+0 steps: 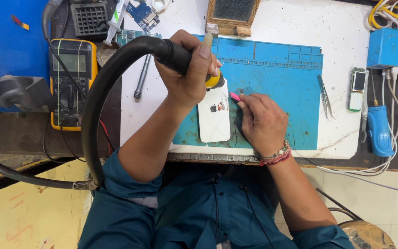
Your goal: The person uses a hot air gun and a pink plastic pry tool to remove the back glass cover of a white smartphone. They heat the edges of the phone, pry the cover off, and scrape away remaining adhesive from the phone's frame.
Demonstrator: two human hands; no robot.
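White phone [213,119] lies face-down on the blue mat [282,101]; left hand [187,76] fingers clamp the hose-fed heat nozzle [213,82] above it, right hand [261,121] fingers pinch a pink pick [234,96] beside, steadying the edge.

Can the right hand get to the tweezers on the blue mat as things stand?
Probably yes. The tweezers lie bare on the blue mat, just right of the right hand, nothing between. But that hand already pinches a pink tool, so its fingers aren't free.

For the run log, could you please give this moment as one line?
left hand: grips hose nozzle | right hand: pink tool | white phone on blue mat
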